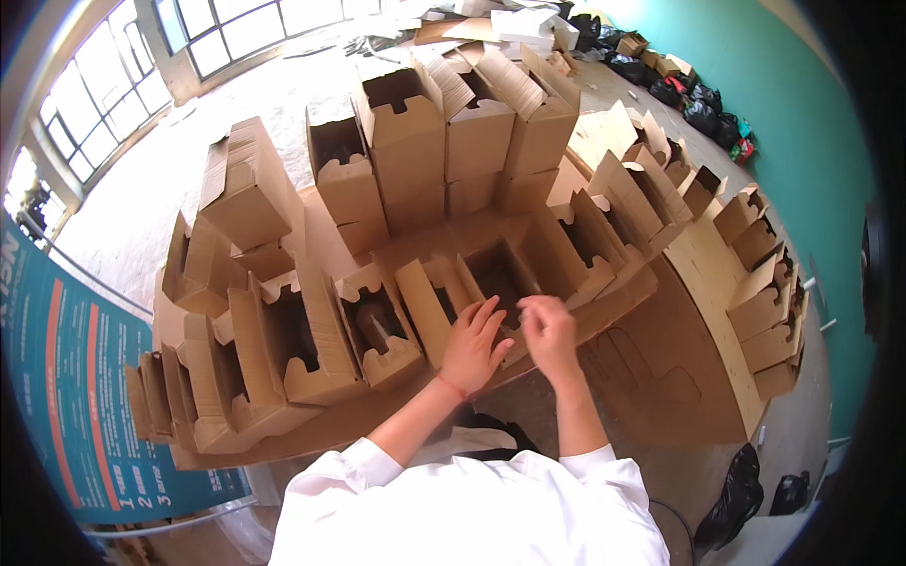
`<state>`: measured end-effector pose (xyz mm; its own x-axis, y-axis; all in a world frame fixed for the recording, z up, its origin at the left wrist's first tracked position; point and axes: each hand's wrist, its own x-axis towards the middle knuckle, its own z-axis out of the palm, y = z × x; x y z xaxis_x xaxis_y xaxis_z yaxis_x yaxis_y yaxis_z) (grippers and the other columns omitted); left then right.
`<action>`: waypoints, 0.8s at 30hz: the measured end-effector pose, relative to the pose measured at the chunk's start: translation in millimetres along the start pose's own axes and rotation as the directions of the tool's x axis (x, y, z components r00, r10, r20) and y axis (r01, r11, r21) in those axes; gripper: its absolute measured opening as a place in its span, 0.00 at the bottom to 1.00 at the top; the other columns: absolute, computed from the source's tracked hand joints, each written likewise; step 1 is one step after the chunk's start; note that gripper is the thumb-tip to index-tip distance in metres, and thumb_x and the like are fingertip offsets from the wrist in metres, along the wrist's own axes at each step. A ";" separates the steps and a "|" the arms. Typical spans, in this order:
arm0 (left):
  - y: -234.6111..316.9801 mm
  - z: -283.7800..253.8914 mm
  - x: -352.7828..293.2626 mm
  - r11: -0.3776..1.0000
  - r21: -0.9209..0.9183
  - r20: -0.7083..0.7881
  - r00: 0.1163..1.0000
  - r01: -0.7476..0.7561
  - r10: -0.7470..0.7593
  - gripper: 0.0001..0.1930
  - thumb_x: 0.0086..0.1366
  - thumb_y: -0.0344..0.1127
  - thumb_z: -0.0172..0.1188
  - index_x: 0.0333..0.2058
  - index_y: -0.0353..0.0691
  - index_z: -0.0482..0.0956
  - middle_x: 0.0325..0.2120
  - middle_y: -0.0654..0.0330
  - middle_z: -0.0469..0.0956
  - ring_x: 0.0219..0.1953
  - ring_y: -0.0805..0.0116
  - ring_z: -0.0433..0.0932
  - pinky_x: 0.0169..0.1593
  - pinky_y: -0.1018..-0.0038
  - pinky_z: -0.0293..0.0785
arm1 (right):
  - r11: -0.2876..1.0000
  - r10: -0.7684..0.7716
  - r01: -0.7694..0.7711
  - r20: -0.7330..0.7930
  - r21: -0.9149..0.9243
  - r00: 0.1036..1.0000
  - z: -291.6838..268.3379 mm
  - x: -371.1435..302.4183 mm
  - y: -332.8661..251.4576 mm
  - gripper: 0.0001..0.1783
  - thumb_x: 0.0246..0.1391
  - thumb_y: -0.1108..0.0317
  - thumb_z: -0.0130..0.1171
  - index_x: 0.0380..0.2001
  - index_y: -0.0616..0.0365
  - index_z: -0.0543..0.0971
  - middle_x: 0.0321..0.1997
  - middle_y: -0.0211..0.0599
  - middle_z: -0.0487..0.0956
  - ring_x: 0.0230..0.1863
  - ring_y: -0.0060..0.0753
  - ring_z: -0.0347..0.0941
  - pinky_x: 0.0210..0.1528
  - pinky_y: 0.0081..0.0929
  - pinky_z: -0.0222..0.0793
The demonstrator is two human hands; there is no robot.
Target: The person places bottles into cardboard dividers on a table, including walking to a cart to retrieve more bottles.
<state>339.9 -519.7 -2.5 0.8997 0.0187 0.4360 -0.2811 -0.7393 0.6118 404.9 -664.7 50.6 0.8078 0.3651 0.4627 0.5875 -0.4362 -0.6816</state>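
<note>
My left hand (474,347) lies with fingers spread over the near edge of an open brown cardboard box (477,283). A red string circles that wrist. Just right of it my right hand (549,332) is raised at the box's near right corner, fingers curled in and slightly blurred; whatever they may hold is hidden. The inside of this box looks dark. To its left stands a narrower open box (420,297). Beyond that, another carton (392,363) with a notched front flap has a dark rounded item (376,316) inside.
Open cartons line the table's near edge on both sides, with taller stacked cartons (406,141) behind. At right, a wooden board (713,292) bears more boxes. A blue-green banner (66,377) stands left. Black bags (731,500) lie on the floor, lower right.
</note>
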 end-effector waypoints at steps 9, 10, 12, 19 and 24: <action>5.6 2.0 0.0 0.921 -0.334 -0.103 0.963 0.202 -0.249 0.10 0.60 0.34 0.59 0.40 0.41 0.72 0.60 0.50 0.63 0.59 0.44 0.63 0.61 0.59 0.61 | 0.956 0.057 -0.051 0.011 -0.288 0.998 -45.0 82.1 157.7 0.10 0.54 0.73 0.48 0.36 0.64 0.78 0.35 0.53 0.79 0.40 0.55 0.75 0.43 0.41 0.70; 10.5 5.7 3.4 0.905 -0.362 -0.168 0.940 0.222 -0.298 0.09 0.60 0.33 0.59 0.39 0.41 0.73 0.60 0.50 0.63 0.60 0.45 0.63 0.61 0.59 0.60 | 0.939 0.071 -0.045 0.066 -0.340 0.995 -46.2 89.4 169.4 0.10 0.54 0.72 0.49 0.36 0.64 0.78 0.35 0.54 0.79 0.41 0.55 0.75 0.44 0.41 0.70; 29.9 13.7 5.6 0.867 -0.424 -0.280 0.873 0.261 -0.400 0.07 0.60 0.30 0.57 0.37 0.42 0.73 0.60 0.49 0.62 0.61 0.45 0.62 0.63 0.60 0.59 | 0.959 0.174 -0.133 0.150 -0.251 0.973 -54.8 99.3 177.1 0.11 0.53 0.70 0.50 0.34 0.64 0.78 0.35 0.54 0.79 0.41 0.57 0.75 0.43 0.41 0.71; 26.5 27.9 -0.1 0.888 -0.279 -0.428 0.780 0.366 -0.457 0.11 0.57 0.25 0.54 0.39 0.40 0.76 0.44 0.47 0.74 0.50 0.51 0.74 0.54 0.66 0.70 | 0.981 0.067 0.061 0.610 -0.186 0.790 -96.3 113.8 146.0 0.11 0.53 0.72 0.49 0.31 0.66 0.80 0.24 0.49 0.79 0.29 0.44 0.79 0.34 0.35 0.73; 25.2 31.7 -1.1 0.853 -0.411 -0.421 0.763 0.323 -0.491 0.13 0.56 0.23 0.53 0.40 0.40 0.79 0.39 0.55 0.73 0.42 0.60 0.75 0.49 0.72 0.71 | 0.912 0.201 0.191 0.800 -0.363 0.565 -81.6 109.6 191.9 0.13 0.54 0.65 0.55 0.36 0.64 0.81 0.33 0.51 0.82 0.38 0.45 0.80 0.39 0.35 0.74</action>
<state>342.5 -559.7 -8.5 0.6838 0.6608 0.3096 -0.0866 -0.3478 0.9336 610.1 -775.6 16.8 0.5367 0.7769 -0.3293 0.7068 -0.6271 -0.3275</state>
